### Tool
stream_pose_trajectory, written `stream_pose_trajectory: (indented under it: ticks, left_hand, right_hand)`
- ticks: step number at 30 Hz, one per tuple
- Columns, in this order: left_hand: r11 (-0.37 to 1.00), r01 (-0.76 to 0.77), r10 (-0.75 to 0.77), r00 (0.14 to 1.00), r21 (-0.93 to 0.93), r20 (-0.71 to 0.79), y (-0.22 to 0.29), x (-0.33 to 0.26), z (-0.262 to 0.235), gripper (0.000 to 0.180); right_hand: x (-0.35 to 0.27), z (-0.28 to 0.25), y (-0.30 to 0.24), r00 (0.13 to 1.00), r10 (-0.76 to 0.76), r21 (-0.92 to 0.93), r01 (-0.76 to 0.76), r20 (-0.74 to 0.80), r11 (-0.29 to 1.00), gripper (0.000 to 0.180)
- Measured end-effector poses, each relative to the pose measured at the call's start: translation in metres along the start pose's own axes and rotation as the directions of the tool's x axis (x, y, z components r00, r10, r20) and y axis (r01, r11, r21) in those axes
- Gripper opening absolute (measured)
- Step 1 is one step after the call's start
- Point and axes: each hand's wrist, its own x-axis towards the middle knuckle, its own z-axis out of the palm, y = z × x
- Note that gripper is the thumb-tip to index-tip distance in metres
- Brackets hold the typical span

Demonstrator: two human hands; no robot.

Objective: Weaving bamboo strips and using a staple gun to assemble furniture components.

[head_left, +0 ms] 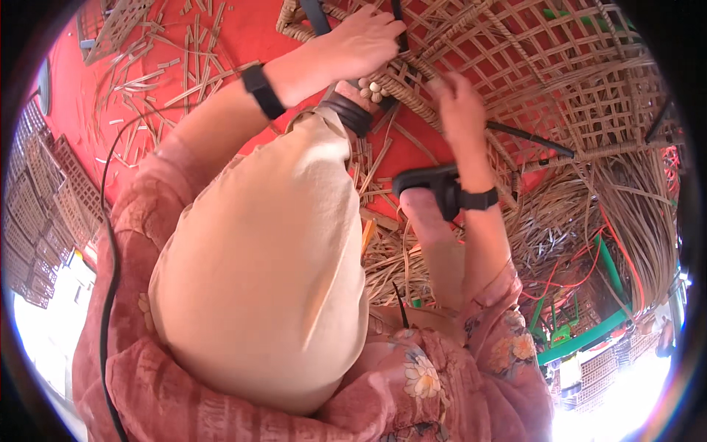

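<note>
A large open-weave panel of brown wicker strips (501, 51), with a wrapped rim and dark bars along it, lies tilted across the upper right. My left hand (361, 40) reaches over its near left corner, fingers curled down at a dark bar of the frame. Beside the wrapped rim is my right hand (460, 110), smeared by motion, so its fingers and anything in them do not show clearly. A thin dark rod (530, 138) extends from near the right wrist along the panel's lower side. Both wrists wear black bands.
My bent knee (265, 258) in beige cloth fills the middle. A sandalled foot (361, 99) rests close to the panel. Cut strips (199, 59) litter the red floor sheet (258, 22). Long strips are bundled (626, 214) at right, near a green frame (589, 339) and red cord.
</note>
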Motion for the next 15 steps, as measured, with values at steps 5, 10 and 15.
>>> stream_pose_trajectory:
  ticks: [5,10,15]
  left_hand:
    - [0.950,0.243,-0.219,0.966,-0.196,0.137,0.012,-0.021,0.015,0.011]
    - [0.945,0.310,-0.302,0.949,-0.102,0.092,0.031,-0.010,-0.005,0.011]
    - [0.951,0.296,-0.274,0.940,-0.085,0.202,0.033,-0.016,-0.003,0.019]
  right_hand:
    - [-0.039,0.028,-0.003,0.959,-0.282,-0.293,0.277,0.023,0.915,0.040]
    - [-0.037,0.045,-0.001,0.959,-0.271,-0.389,0.217,-0.089,0.895,0.029]
    - [-0.043,0.037,-0.008,0.930,-0.336,-0.362,0.265,-0.150,0.894,0.021]
